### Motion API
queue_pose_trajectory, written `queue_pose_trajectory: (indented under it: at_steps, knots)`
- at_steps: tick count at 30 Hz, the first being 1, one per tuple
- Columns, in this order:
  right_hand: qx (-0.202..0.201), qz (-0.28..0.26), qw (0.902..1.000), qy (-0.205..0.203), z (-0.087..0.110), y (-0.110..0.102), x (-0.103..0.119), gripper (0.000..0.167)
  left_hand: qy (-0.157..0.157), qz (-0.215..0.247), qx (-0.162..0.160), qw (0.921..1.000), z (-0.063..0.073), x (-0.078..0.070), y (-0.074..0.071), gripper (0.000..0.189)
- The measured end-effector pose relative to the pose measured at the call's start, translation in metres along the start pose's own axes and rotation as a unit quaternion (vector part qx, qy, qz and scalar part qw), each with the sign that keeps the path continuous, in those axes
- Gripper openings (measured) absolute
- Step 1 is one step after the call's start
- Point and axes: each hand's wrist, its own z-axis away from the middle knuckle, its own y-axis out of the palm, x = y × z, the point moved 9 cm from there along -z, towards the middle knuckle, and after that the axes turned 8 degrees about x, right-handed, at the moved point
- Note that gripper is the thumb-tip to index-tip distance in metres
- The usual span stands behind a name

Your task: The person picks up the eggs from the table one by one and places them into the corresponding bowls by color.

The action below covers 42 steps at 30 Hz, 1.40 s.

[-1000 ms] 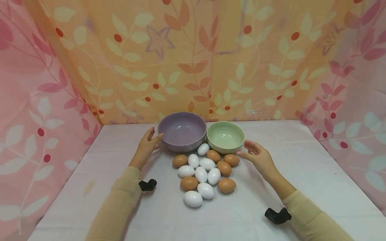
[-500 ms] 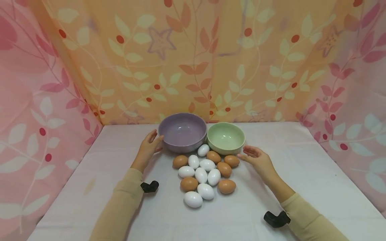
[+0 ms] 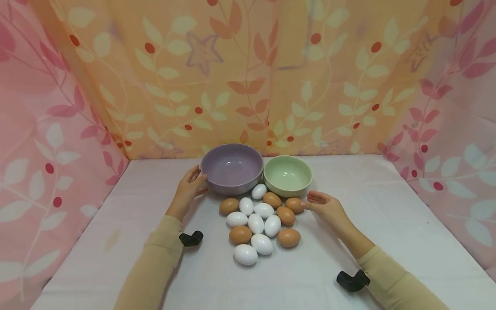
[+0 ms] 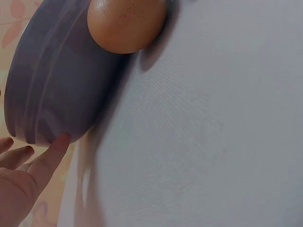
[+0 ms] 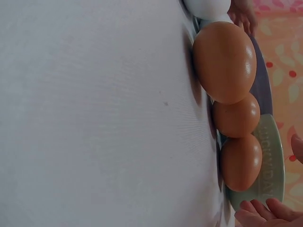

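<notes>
Right hand, loosely spread and empty, lies just right of its nearest brown egg, long axis crosswise; left hand, likewise empty, seemingly touches purple bowl

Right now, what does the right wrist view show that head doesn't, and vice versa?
Only right wrist: lettering on the outer wall of the green bowl.
Only head: the insides of the green bowl and purple bowl, tan sleeves, black wrist pieces.
Both: brown eggs, at least one white egg, the two bowls' outsides, right hand, part of the left hand.
</notes>
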Motion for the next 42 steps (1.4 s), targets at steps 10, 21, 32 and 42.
queue_pose_trajectory:
  at_steps: [10, 21, 32, 42]
  knots:
    - [0.002, 0.004, 0.9999, 0.015, -0.008, 0.003, -0.011, 0.066, 0.003, 0.021, 0.0, 0.9998, -0.003, 0.003, 0.002, 0.064]
    - [0.007, 0.009, 0.9998, 0.018, -0.012, 0.009, -0.017, 0.065, 0.009, 0.057, -0.019, 0.9981, -0.001, 0.003, 0.003, 0.061]
    - [0.005, 0.039, 0.9991, 0.019, -0.016, 0.015, -0.016, 0.063, 0.01, 0.067, -0.03, 0.9973, 0.0, 0.004, 0.004, 0.062]
    - [0.009, 0.049, 0.9986, 0.021, -0.018, 0.014, -0.017, 0.059, 0.005, 0.068, -0.041, 0.9969, -0.001, 0.009, 0.004, 0.062]
